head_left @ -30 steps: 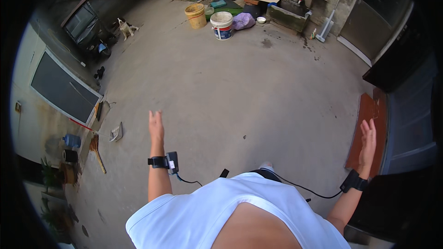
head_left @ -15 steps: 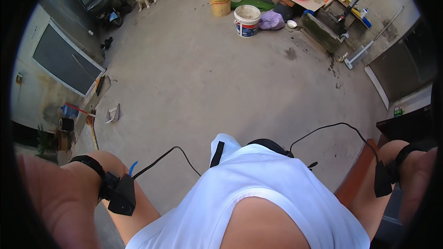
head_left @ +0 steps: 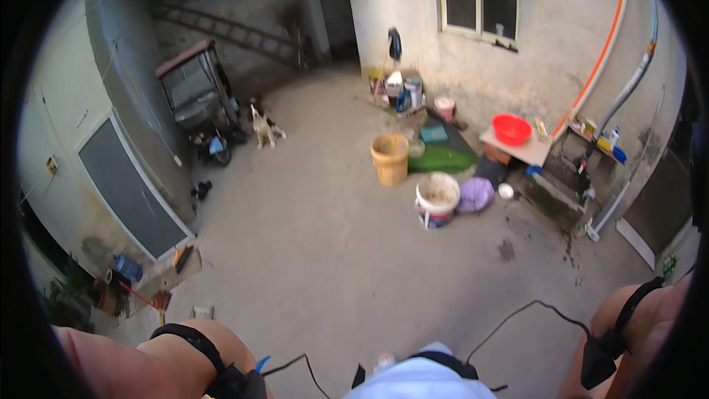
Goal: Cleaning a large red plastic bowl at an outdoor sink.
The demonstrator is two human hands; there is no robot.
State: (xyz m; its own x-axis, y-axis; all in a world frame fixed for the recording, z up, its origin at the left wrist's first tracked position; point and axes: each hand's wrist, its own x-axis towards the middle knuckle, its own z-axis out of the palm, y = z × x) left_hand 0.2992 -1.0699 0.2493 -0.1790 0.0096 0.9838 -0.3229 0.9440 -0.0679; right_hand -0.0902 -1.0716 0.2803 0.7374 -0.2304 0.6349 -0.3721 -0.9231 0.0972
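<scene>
My left hand (head_left: 96,360) is raised close to the lower left rim, with only its base and wrist showing. A black strap (head_left: 190,341) circles that wrist and carries a small black box. At the lower right rim, part of my right hand (head_left: 666,314) shows beside another black wrist strap (head_left: 636,301). A black box (head_left: 602,358) with a thin cable hangs from it. The fingers of both hands are out of sight, so I cannot see whether they hold anything. My white shirt (head_left: 421,380) is at the bottom middle.
A white bucket (head_left: 437,203) and a yellow bucket (head_left: 390,161) stand on the concrete floor. Beside them lies a purple bag (head_left: 475,196). A red basin (head_left: 511,130) rests on a board. A dog (head_left: 264,129) sits near a parked three-wheeler (head_left: 198,100). A grey door (head_left: 136,185) is at left.
The view has tilted up, bringing in the far wall, window and ladder. Buckets and dog now appear lower. Both hands remain near the side rims, and less of my shirt shows.
</scene>
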